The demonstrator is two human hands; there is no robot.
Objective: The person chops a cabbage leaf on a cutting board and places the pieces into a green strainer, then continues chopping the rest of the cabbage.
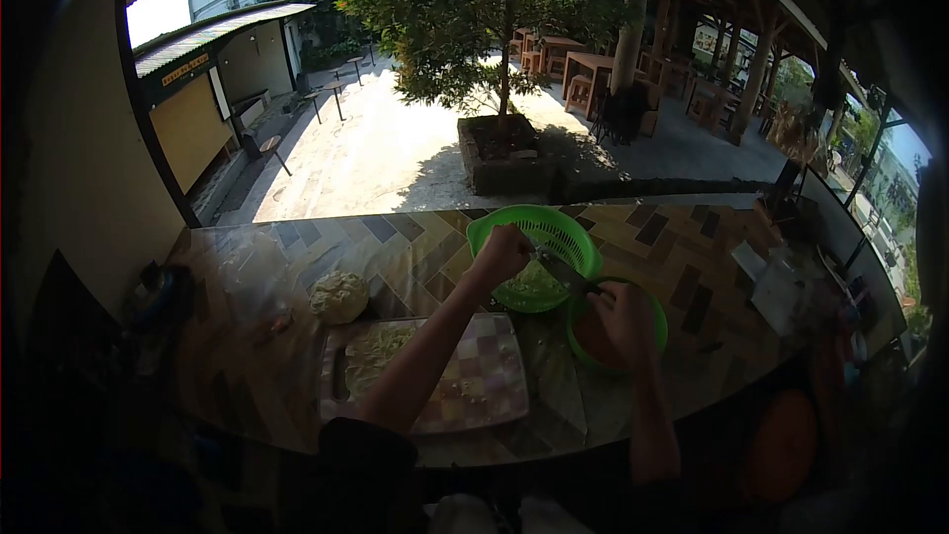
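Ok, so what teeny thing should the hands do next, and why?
Maybe the right hand should ease the knife a little away from the left hand, because the blade's tip looks very close to those fingers, above the green colander.

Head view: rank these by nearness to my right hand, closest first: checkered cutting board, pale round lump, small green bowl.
From the right hand:
1. Small green bowl: directly below the hand in this view.
2. Checkered cutting board: to the left.
3. Pale round lump: farthest left, past the board's far edge.
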